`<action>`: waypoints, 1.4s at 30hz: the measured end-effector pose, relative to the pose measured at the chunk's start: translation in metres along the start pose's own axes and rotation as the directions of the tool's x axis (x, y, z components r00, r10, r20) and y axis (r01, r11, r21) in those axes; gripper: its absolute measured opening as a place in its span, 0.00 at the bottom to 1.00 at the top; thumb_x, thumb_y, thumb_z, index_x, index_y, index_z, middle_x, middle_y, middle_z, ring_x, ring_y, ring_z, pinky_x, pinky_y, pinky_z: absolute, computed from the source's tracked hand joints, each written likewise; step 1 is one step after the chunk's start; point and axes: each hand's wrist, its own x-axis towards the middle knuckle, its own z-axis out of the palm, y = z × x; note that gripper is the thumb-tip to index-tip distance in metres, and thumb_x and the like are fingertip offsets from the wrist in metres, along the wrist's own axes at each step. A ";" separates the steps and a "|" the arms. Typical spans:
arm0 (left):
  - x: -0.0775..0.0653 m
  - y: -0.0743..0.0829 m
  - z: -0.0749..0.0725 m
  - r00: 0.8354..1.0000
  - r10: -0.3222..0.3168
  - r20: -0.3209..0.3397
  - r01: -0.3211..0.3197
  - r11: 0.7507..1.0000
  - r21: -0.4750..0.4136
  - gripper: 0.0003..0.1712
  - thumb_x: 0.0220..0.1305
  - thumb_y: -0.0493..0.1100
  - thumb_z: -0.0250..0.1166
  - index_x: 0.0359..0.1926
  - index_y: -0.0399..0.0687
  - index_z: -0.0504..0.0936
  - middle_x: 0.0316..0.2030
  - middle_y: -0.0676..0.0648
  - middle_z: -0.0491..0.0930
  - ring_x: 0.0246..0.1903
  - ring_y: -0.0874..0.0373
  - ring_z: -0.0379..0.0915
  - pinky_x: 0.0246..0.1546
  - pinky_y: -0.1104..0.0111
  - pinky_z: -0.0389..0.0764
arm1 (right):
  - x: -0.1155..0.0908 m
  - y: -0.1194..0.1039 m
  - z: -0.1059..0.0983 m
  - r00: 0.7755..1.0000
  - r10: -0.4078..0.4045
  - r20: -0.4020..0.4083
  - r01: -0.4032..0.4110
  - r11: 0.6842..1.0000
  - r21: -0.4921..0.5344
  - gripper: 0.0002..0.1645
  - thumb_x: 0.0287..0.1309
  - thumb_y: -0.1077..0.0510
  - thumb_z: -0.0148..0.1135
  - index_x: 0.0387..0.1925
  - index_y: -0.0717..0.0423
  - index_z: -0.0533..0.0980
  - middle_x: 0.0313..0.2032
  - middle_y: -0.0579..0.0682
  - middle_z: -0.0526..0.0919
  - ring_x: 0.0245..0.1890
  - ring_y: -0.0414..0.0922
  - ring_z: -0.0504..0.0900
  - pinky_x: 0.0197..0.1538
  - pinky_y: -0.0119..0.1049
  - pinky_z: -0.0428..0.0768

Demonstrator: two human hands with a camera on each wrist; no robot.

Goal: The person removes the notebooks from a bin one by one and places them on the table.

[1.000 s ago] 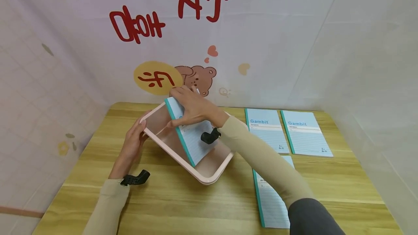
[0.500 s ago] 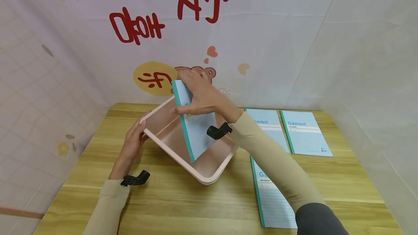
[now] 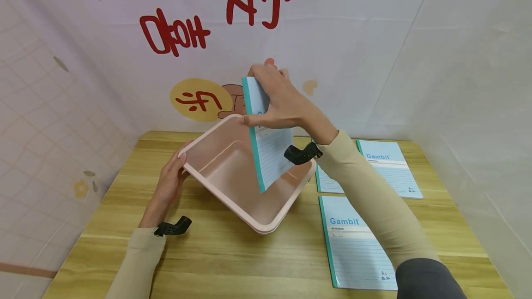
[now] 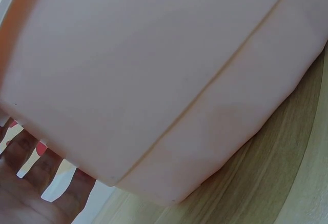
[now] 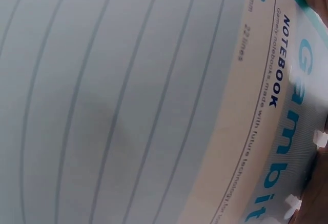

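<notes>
My right hand grips a blue Gambit notebook with a teal spine, thumb at the spine side and fingers over its top end. The notebook hangs steeply over the pale pink plastic bin, its lower corner overlapping the bin's inside in the head view. Its printed cover fills the right wrist view. At the bin's left corner, my left hand holds the rim, thumb on top. The left wrist view shows the fingers along the bin's outer wall. The bin stands tilted, with no other notebook visible inside.
Matching notebooks lie on the wooden table to the right: one at the back right, one partly hidden behind the right forearm, one in front. A printed cloth hangs behind the table.
My right hand has lifted the notebook up and to the right, from deep in the bin to mostly above it. The left hand and bin have stayed in place.
</notes>
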 end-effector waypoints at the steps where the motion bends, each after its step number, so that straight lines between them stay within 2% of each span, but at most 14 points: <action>1: 0.000 0.000 0.000 1.000 0.001 0.002 -0.001 1.000 -0.001 0.31 0.82 0.56 0.46 0.79 0.52 0.61 0.66 0.59 0.68 0.61 0.59 0.65 0.58 0.74 0.72 | -0.002 0.001 -0.004 1.000 0.010 0.000 -0.010 1.000 -0.008 0.43 0.45 0.31 0.71 0.54 0.52 0.67 0.47 0.49 0.73 0.53 0.45 0.69 0.57 0.48 0.58; 5: 0.001 0.001 -0.001 1.000 0.007 0.007 -0.007 1.000 0.003 0.32 0.83 0.55 0.46 0.79 0.51 0.60 0.65 0.58 0.68 0.61 0.59 0.65 0.58 0.73 0.73 | -0.009 0.009 -0.019 0.999 0.041 -0.008 -0.041 0.999 -0.028 0.46 0.44 0.31 0.71 0.58 0.52 0.67 0.49 0.49 0.74 0.55 0.46 0.68 0.59 0.48 0.57; 14: 0.001 0.001 0.002 1.000 0.007 -0.007 -0.007 1.000 -0.018 0.31 0.83 0.54 0.46 0.79 0.48 0.60 0.64 0.59 0.69 0.59 0.59 0.65 0.57 0.71 0.73 | -0.034 0.035 -0.048 0.987 0.156 -0.045 -0.157 0.988 -0.012 0.43 0.45 0.35 0.72 0.53 0.55 0.66 0.42 0.53 0.70 0.49 0.49 0.68 0.55 0.48 0.56; 24: 0.002 0.001 0.003 1.000 0.009 -0.020 -0.009 1.000 -0.019 0.31 0.82 0.54 0.47 0.78 0.48 0.62 0.66 0.59 0.68 0.60 0.59 0.66 0.57 0.72 0.74 | -0.069 0.070 -0.070 0.974 0.213 -0.072 -0.219 0.971 -0.099 0.41 0.44 0.38 0.72 0.51 0.58 0.67 0.43 0.55 0.72 0.49 0.52 0.68 0.53 0.51 0.55; 31: 0.001 0.001 0.002 1.000 0.006 -0.006 -0.006 1.000 -0.010 0.32 0.82 0.56 0.47 0.79 0.50 0.61 0.65 0.59 0.69 0.60 0.60 0.66 0.58 0.72 0.73 | -0.099 0.095 -0.079 0.960 0.275 -0.048 -0.279 0.946 -0.165 0.41 0.43 0.38 0.73 0.51 0.57 0.67 0.40 0.55 0.71 0.45 0.51 0.66 0.49 0.51 0.53; 42: -0.001 -0.001 0.001 1.000 0.020 0.009 -0.020 1.000 -0.009 0.33 0.82 0.58 0.46 0.79 0.51 0.61 0.65 0.58 0.70 0.59 0.60 0.66 0.58 0.72 0.74 | -0.148 0.124 -0.084 0.918 0.394 0.035 -0.374 0.894 -0.247 0.39 0.48 0.37 0.74 0.50 0.56 0.66 0.37 0.54 0.70 0.42 0.51 0.65 0.46 0.49 0.52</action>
